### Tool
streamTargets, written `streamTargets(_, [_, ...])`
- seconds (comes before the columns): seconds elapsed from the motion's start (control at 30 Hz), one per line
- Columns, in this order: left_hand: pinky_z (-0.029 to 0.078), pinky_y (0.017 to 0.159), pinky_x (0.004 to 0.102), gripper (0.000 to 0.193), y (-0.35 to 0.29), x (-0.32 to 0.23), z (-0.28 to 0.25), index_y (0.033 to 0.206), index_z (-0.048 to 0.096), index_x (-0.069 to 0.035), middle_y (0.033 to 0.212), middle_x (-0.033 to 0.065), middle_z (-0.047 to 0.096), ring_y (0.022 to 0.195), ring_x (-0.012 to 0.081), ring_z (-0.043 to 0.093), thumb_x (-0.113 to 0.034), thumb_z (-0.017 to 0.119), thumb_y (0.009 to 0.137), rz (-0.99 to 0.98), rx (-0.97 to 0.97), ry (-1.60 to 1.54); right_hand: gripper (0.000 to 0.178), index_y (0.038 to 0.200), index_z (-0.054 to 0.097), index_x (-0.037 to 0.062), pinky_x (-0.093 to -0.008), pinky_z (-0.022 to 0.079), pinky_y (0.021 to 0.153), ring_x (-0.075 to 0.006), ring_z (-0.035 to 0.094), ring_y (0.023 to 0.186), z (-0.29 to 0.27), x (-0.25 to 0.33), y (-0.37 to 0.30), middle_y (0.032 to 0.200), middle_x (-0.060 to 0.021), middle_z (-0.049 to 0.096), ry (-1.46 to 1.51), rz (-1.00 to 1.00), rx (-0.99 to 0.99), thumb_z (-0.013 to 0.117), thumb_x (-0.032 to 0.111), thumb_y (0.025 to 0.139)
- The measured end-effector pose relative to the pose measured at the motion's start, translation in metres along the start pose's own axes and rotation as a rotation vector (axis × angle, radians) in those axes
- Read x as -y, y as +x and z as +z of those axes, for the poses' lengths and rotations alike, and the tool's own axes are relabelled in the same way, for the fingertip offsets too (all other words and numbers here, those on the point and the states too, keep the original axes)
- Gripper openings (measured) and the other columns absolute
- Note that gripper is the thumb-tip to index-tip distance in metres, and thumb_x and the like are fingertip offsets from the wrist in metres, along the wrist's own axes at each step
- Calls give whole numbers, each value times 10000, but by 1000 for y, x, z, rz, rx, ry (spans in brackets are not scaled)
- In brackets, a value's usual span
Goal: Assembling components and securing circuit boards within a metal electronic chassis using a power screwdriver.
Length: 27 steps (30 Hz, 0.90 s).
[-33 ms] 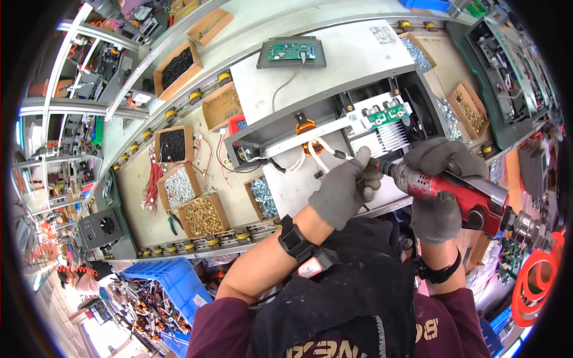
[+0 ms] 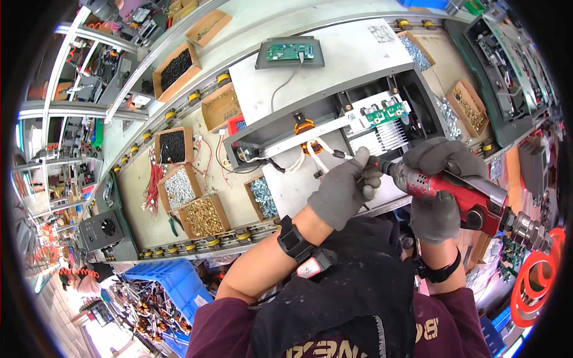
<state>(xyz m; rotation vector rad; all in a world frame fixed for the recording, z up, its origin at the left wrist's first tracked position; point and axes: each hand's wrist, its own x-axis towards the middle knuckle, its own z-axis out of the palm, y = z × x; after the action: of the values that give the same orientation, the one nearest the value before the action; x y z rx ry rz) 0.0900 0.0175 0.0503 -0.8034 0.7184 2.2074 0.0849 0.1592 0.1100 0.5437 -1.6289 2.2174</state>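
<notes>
Noted at left, on the bench [image 2: 140, 221]: box of black fasteners [image 2: 188, 146], box of silver fasteners [image 2: 193, 178], green-handled pliers [image 2: 173, 225], box of brass-coloured fasteners [image 2: 222, 212]. Next along: box of bluish fasteners [image 2: 250, 194]. At centre, set slantwise on a white board [image 2: 256, 89]: dark metal case [image 2: 334, 95], open-topped, with copper-coloured coil [image 2: 304, 127] inside and white cables [image 2: 293, 167] lying out at its near side. In front of these: left hand [image 2: 341, 194], gloved, fingers curled in at the nose [image 2: 386, 167] of the red power driver [image 2: 422, 185]; cannot tell whether clasping the nose, a bit or a small fastener. Beyond, in the case: finned heat sink [image 2: 382, 140] and green circuit board [image 2: 388, 112]. Farther right: driver body, crosswise before the case, nose toward the left hand. Wrapped around that body: right hand [image 2: 437, 218], gloved. Judged in hand: readying the driver's tip, probably with bit or fastener. Called for next, in judgement: tip seated straight, left fingers clear of the turning end, then nose aligned to a fixing point without snagging the white cables.
</notes>
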Motion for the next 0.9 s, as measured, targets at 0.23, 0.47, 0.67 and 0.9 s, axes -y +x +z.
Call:
streamTargets(0.23, [382, 508, 179, 374, 5, -6, -24, 983, 591, -33, 793, 6, 531, 630, 79, 473, -396, 503, 966, -51, 388, 90, 339, 1054, 486, 63, -411, 494, 713, -264, 550, 806, -9, 2, 2, 876, -131, 535, 124, 18, -222, 614, 264, 814])
streamTargets(0.47, [434, 695, 350, 338, 28, -26, -34, 864, 673, -94, 874, 35, 576, 831, 194, 557, -407, 708, 741, 1203, -287, 2189, 319, 1107, 496, 47, -357, 453, 789, -211, 539, 889, -48, -9, 4, 956, -83, 556, 47, 233, -361, 556, 271, 889])
streamTargets(0.67, [416, 724, 382, 169, 42, -30, -37, 761, 685, -128, 873, 51, 552, 901, 224, 545, -268, 716, 672, 1046, -119, 2508, 246, 1096, 518, 24, -358, 488, 780, -206, 592, 849, -71, -30, 1, 937, -99, 601, 122, 413, -444, 519, 157, 890])
streamTargets(0.9, [417, 729, 390, 103, 36, -34, -20, 742, 683, -126, 869, 58, 558, 870, 238, 550, -169, 678, 648, 1057, -174, 2222, 276, 1090, 490, 35, -358, 479, 750, -210, 556, 831, -62, -22, 5, 911, -102, 569, -17, 311, -336, 528, 233, 901])
